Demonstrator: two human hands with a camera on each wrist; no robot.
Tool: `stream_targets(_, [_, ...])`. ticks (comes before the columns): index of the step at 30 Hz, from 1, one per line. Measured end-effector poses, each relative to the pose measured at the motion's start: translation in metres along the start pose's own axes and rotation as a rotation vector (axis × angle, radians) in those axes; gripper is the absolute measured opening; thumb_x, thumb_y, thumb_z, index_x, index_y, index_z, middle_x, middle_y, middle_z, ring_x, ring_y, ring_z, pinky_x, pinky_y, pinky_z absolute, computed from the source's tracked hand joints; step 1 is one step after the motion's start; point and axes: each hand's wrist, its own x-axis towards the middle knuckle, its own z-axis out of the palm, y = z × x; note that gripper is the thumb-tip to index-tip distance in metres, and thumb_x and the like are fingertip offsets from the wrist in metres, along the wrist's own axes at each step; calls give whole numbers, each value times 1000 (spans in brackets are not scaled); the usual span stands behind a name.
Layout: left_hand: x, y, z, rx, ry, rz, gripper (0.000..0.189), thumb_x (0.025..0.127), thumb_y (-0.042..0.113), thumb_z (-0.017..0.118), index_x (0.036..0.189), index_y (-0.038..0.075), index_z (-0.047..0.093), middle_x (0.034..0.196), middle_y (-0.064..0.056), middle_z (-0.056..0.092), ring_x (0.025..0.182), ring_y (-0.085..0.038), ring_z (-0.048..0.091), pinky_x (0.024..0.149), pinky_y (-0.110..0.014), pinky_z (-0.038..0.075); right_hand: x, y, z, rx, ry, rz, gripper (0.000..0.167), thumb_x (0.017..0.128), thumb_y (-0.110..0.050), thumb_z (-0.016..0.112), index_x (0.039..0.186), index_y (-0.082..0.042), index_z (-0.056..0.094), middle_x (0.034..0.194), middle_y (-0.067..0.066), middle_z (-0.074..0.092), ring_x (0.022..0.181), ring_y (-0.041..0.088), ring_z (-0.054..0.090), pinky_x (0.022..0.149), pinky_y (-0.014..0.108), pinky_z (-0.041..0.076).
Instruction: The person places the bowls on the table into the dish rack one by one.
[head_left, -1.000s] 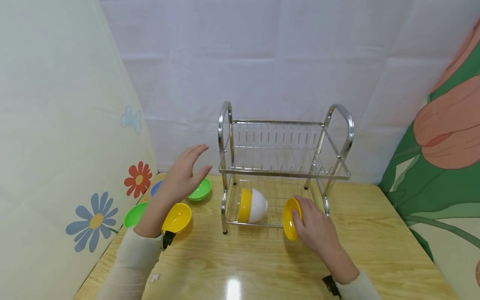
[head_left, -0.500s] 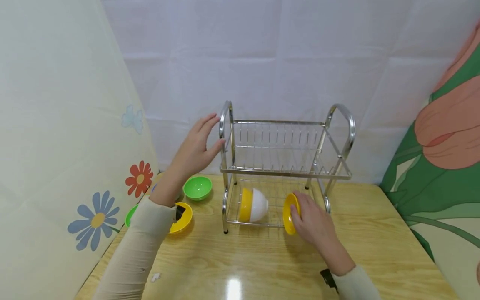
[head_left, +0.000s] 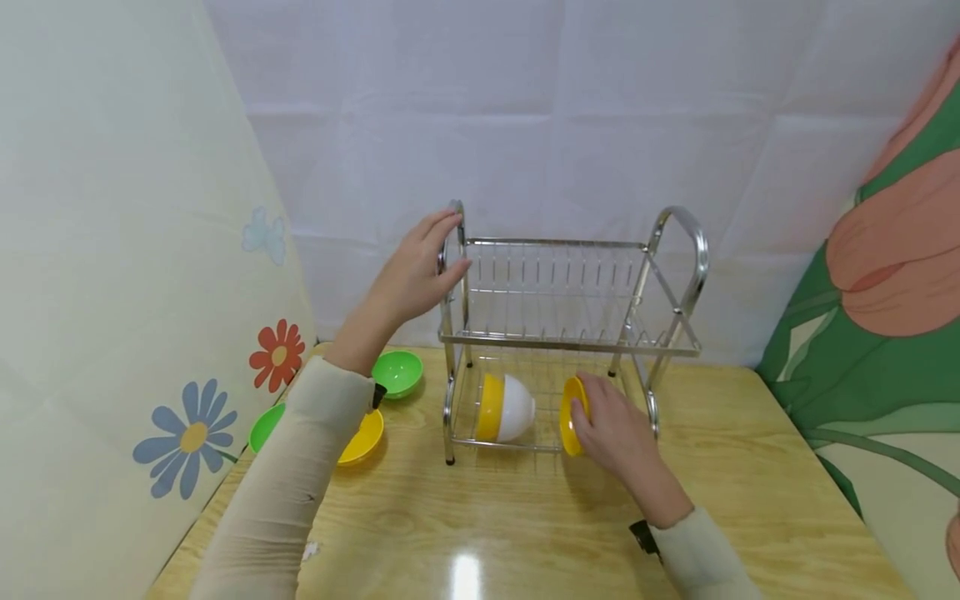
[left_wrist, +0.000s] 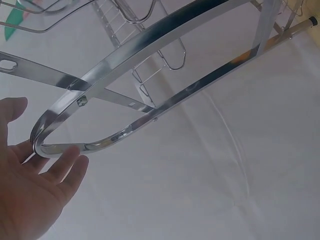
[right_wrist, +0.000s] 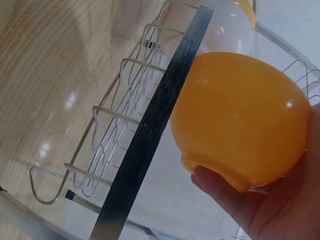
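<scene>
Wood-grain tabletop (head_left: 465, 508), with a small white mark (head_left: 310, 550) toward its near left. The right hand (head_left: 621, 427) grips a yellow bowl (head_left: 570, 417), thumb over the rim and fingers curled round the outer wall; the bowl stands on its side at the front of the rack's lower tier, mouth facing left. Whether it bears on the wires cannot be told. To the left on the tabletop, a second yellow bowl (head_left: 365, 437) and a green bowl (head_left: 265, 429) are partly covered by the left forearm; a further green bowl (head_left: 398, 372) sits upright behind them. On the lower tier, left of the held bowl and apart from it, a white-and-yellow bowl (head_left: 507, 408) lies on its side, white base to the right. The two-tier chrome dish rack (head_left: 570, 343) spans the centre. At the top bend of its left arch is the left hand (head_left: 415, 273), fingers spread and thumb apart, not closed round the tube. Beyond hangs a creased white cloth (head_left: 525, 125), flanked by a flower-printed panel (head_left: 150, 250) and a tulip-printed panel (head_left: 900, 275).
</scene>
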Motion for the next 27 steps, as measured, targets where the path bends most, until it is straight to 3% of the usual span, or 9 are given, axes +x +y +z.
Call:
stream_targets(2, [4, 0, 1, 19, -24, -22, 65, 102, 32, 59, 156, 4, 35, 163, -13, 31, 149, -31, 31, 123, -45, 28, 3, -1, 2, 2, -13, -1, 47, 104, -29, 46, 142, -2, 50, 134, 24, 59, 112, 43, 63, 82, 60, 56])
stream_targets(8, [16, 4, 3, 96, -93, -95, 69, 104, 38, 54, 159, 5, 28, 166, -11, 24, 153, -29, 25, 123, -44, 26, 11, -6, 7, -1, -79, 16, 52, 105, -32, 45, 146, -1, 47, 141, 24, 55, 124, 43, 57, 96, 61, 51])
stream_targets(16, [26, 2, 5, 177, -112, -162, 71, 105, 42, 50, 160, 6, 24, 168, -11, 21, 152, -30, 25, 121, -48, 30, 18, -8, 18, -27, -110, 35, 56, 105, -38, 42, 149, -3, 45, 143, 24, 53, 124, 44, 57, 94, 62, 53])
stream_targets(21, [29, 0, 6, 192, -89, -174, 67, 106, 41, 47, 159, 5, 28, 166, -11, 25, 151, -30, 29, 119, -47, 34, 23, -12, 25, -2, -106, 26, 54, 105, -37, 43, 146, -3, 47, 140, 25, 55, 120, 44, 59, 91, 62, 54])
stream_targets(27, [27, -2, 10, 173, 4, -146, 57, 107, 35, 44, 154, 4, 38, 163, -10, 34, 149, -26, 34, 119, -44, 35, 26, -15, 31, -1, -116, 34, 54, 105, -38, 43, 145, -2, 49, 140, 26, 56, 121, 45, 58, 91, 62, 53])
